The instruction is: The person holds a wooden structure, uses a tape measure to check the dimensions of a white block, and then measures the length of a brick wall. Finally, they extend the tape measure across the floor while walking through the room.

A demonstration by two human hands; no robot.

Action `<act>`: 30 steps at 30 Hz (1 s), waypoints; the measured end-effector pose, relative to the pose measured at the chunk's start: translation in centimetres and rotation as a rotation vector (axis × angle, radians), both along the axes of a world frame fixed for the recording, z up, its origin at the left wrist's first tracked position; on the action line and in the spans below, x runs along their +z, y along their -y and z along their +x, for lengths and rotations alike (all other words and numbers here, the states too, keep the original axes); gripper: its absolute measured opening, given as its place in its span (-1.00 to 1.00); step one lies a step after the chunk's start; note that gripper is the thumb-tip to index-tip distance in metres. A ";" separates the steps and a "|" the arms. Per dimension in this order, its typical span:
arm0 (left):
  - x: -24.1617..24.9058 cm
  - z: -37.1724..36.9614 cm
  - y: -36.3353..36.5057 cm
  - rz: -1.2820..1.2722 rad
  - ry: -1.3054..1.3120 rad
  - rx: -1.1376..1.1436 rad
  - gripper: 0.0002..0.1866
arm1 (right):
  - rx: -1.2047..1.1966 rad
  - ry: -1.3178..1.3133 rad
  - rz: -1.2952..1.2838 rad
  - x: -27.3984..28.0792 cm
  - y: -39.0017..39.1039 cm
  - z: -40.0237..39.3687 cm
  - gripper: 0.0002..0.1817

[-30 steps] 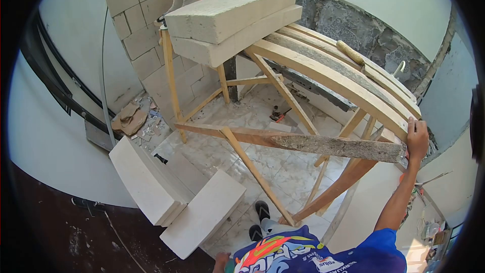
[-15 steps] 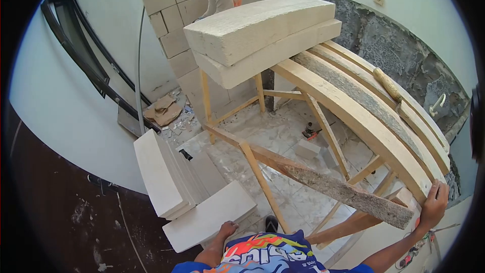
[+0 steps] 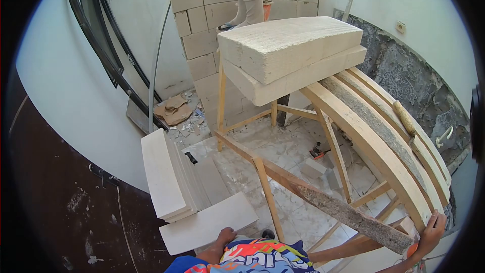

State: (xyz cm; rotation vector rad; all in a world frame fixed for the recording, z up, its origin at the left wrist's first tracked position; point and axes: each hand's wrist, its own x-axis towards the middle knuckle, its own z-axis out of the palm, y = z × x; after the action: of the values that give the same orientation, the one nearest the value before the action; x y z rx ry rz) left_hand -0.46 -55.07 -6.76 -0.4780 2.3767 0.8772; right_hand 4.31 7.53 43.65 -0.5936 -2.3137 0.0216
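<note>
My right hand (image 3: 433,231) is wrapped round the near right end of a pale wooden plank (image 3: 371,146), the front one of several planks on a wooden trestle. My left hand (image 3: 226,235) hangs low by my shirt, its fingers curled, just beyond the right part of a flat white block (image 3: 209,223); whether it holds anything is hidden. Two large white blocks (image 3: 298,45) lie stacked at the far end of the planks. A wooden-handled tool (image 3: 404,117) rests on the planks.
More white slabs (image 3: 164,174) stand at the left. A rough diagonal beam (image 3: 328,205) crosses the trestle. A power tool (image 3: 317,150) and a small block (image 3: 313,168) are on the tiled floor. Another person's legs (image 3: 251,5) show near the block wall (image 3: 202,20).
The view has tilted up and shifted left, so the scene sits lower and further right. More of the other person's legs shows. My right hand stays at the plank end.
</note>
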 end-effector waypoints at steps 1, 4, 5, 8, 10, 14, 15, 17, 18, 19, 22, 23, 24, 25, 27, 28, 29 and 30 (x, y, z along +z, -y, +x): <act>-0.1 0.1 0.5 0.010 -0.020 0.026 -0.56 | 0.002 0.003 -0.020 0.0 0.1 -0.1 -0.70; 0.5 1.1 2.2 -0.016 -0.063 0.104 -0.55 | 0.011 -0.023 -0.017 0.0 0.0 -0.2 -0.70; 0.9 1.6 2.8 -0.061 -0.074 0.128 -0.54 | 0.012 -0.012 -0.010 0.0 -0.1 -0.2 -0.71; 5.2 2.6 4.6 -0.201 -0.088 0.180 -0.50 | -0.005 0.011 -0.009 -0.5 -1.4 0.1 -0.68; 5.6 3.1 5.9 -0.290 -0.091 0.198 -0.47 | -0.010 0.016 -0.045 -0.6 -1.6 0.1 -0.66; 2.5 5.7 9.2 -0.377 0.008 0.188 -0.39 | -0.001 -0.011 -0.042 -0.9 -2.3 0.1 -0.62; 1.8 6.2 10.0 -0.380 0.054 0.180 -0.37 | -0.014 0.011 -0.051 -1.0 -2.7 0.2 -0.62; 0.9 6.7 11.4 -0.307 0.202 0.131 -0.26 | -0.038 0.051 -0.070 -1.0 -3.6 0.4 -0.62; 0.9 7.0 11.6 -0.285 0.263 0.092 -0.23 | -0.041 0.059 -0.074 -1.0 -3.7 0.4 -0.61; 0.8 6.9 12.0 -0.262 0.324 0.053 -0.19 | -0.043 0.067 -0.075 -0.9 -3.8 0.3 -0.59; -0.4 7.4 12.4 -0.199 0.361 0.032 -0.06 | -0.057 0.041 -0.073 -1.6 -5.3 0.5 -0.52; -1.1 7.6 12.0 -0.177 0.362 0.045 -0.02 | -0.059 0.025 -0.066 -1.4 -5.3 0.2 -0.49; -2.0 7.7 11.9 -0.156 0.365 0.059 0.01 | -0.051 -0.026 -0.029 -1.4 -5.0 -0.1 -0.41; -2.7 7.8 12.0 -0.140 0.369 0.069 0.05 | -0.065 -0.023 -0.049 -1.2 -4.3 -0.6 -0.40; -4.4 8.1 12.5 -0.108 0.410 -0.005 0.18 | -0.108 -0.016 -0.101 -0.7 -3.3 -0.5 -0.39; -6.2 8.1 12.7 -0.129 0.416 -0.066 0.20 | -0.124 0.052 -0.135 -0.1 -2.9 -0.4 -0.39; -7.5 8.2 13.1 -0.152 0.419 -0.127 0.23 | -0.134 0.065 -0.124 0.1 -2.9 -0.3 -0.40; -7.6 8.1 13.4 -0.140 0.418 -0.179 0.25 | -0.145 0.076 -0.113 0.1 -3.1 -0.4 -0.40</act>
State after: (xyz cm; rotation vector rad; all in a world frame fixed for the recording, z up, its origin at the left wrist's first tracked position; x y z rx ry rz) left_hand 7.64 -68.46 -14.34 -0.4440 2.0621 0.4774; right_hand 3.95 10.65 43.71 -0.8317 -2.3486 0.0623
